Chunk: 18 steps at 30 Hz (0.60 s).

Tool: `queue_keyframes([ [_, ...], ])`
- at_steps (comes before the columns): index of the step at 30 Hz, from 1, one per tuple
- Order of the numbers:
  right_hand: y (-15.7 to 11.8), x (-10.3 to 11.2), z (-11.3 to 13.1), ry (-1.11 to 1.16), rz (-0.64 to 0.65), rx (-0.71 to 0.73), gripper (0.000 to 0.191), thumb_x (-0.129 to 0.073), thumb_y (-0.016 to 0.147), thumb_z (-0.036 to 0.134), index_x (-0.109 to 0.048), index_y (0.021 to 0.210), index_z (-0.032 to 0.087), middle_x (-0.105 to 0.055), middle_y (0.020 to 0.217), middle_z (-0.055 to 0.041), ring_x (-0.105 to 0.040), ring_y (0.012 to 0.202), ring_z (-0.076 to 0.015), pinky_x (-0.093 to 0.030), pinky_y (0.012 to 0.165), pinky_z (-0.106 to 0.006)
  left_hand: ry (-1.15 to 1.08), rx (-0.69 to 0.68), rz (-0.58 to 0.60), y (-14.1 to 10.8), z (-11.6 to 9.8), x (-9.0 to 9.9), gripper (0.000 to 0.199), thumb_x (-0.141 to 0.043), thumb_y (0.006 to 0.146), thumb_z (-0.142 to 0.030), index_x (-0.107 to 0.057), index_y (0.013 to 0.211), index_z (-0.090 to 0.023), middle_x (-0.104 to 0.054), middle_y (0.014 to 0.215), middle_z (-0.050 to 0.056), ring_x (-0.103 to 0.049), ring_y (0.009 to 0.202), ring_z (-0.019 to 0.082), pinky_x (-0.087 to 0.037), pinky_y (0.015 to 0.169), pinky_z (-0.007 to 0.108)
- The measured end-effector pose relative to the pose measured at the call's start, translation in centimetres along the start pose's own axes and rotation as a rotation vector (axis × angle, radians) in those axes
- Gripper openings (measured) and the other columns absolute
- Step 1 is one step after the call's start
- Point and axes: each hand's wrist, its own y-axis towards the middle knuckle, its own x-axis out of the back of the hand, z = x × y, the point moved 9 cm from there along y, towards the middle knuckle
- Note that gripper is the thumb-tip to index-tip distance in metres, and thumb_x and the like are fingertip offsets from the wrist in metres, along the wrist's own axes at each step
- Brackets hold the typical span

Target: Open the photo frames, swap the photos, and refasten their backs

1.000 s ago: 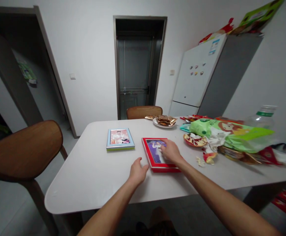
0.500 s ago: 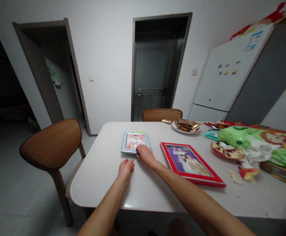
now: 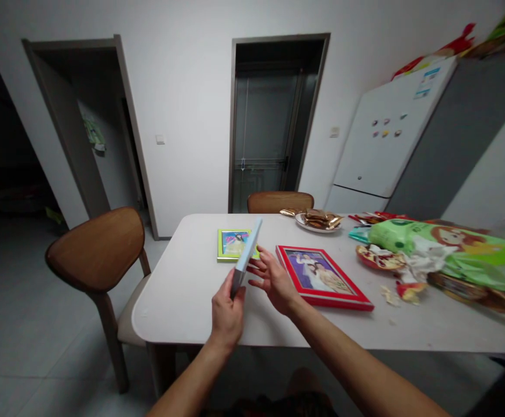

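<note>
- Right of the red frame (image 3: 322, 273), the pale table (image 3: 176, 295) is crowded: an opened pomegranate (image 3: 378, 259), a scrap of peel (image 3: 410, 292), crumpled tissue (image 3: 428, 263) and a green bag (image 3: 465, 246)
- Farther back sits a plate (image 3: 310, 226) heaped with gold packets (image 3: 321, 218); one wooden chair (image 3: 98, 252) stands at the left, another (image 3: 281, 202) at the far edge
- The light blue frame (image 3: 249, 250) is raised above the table on edge, seen narrow, and hides part of the yellow-green frame (image 3: 230, 244) lying flat behind it
- The table is smooth with rounded corners; the red frame is a thick rectangle with a silvery inner border; the tissue is soft and creased, the packets shiny
- The left hand (image 3: 227, 315) grips the blue frame's lower end between thumb and fingers
- The right hand (image 3: 275, 282) holds its fingers spread beside that frame; whether they touch it cannot be told
- Half a second ago the blue frame lay flat, the right hand at its near edge and the left hand free; now the yellow-green one is uncovered
</note>
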Motion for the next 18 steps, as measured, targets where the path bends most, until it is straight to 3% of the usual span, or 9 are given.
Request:
queue_keyframes([
  [3, -1.2, 1.6, 0.1, -0.005, 0.003, -0.046, 0.044, -0.037, 0.074, 0.048, -0.044, 0.109, 0.022, -0.062, 0.090, -0.0056, -0.058, 0.074, -0.0157, -0.045, 0.060, -0.027, 0.333, -0.202, 0.231, -2.4, -2.3, -1.6, 0.042, -0.043, 0.075, -0.012, -0.046, 0.117, -0.020, -0.051, 0.121, 0.006, -0.045, 0.112, 0.018, -0.033, 0.098, 0.033],
  [7, -2.5, 4.1, -1.9, -0.159, 0.018, -0.103, 0.039, -0.049, 0.067, 0.029, -0.049, 0.104, 0.016, -0.062, 0.073, -0.0031, -0.057, 0.059, -0.0133, -0.043, 0.053, -0.023, 0.639, -0.303, 0.479, -5.9, -1.9, -3.9, 0.047, -0.039, 0.074, -0.007, -0.044, 0.119, -0.020, -0.044, 0.127, 0.007, -0.038, 0.118, 0.019, -0.033, 0.099, 0.036],
  [12, -2.7, 7.0, -4.1, -0.658, -0.089, -0.079, 0.042, -0.051, 0.060, 0.019, -0.052, 0.102, 0.013, -0.059, 0.062, 0.0004, -0.051, 0.052, -0.0111, -0.036, 0.046, -0.020, 0.802, -0.321, 0.616, -8.8, -0.1, -5.4, 0.044, -0.042, 0.074, -0.008, -0.046, 0.117, -0.019, -0.046, 0.125, 0.010, -0.038, 0.118, 0.021, -0.036, 0.096, 0.036],
  [15, -2.4, 7.1, -4.5, -0.954, -0.110, -0.007, 0.039, -0.051, 0.059, 0.018, -0.055, 0.097, 0.012, -0.061, 0.069, -0.0034, -0.053, 0.058, -0.0128, -0.037, 0.052, -0.021, 0.833, -0.297, 0.669, -9.2, 0.8, -5.5, 0.045, -0.047, 0.072, -0.009, -0.046, 0.116, -0.017, -0.046, 0.125, 0.010, -0.039, 0.117, 0.021, -0.036, 0.097, 0.036],
  [18, -2.2, 6.6, -4.7, -1.153, -0.090, 0.051, 0.031, -0.050, 0.061, 0.019, -0.057, 0.090, 0.011, -0.062, 0.074, -0.0068, -0.054, 0.063, -0.0144, -0.037, 0.055, -0.021, 0.872, -0.221, 0.681, -8.7, 1.4, -4.4, 0.048, -0.057, 0.067, -0.013, -0.046, 0.115, -0.014, -0.046, 0.125, 0.013, -0.039, 0.117, 0.024, -0.032, 0.098, 0.041],
])
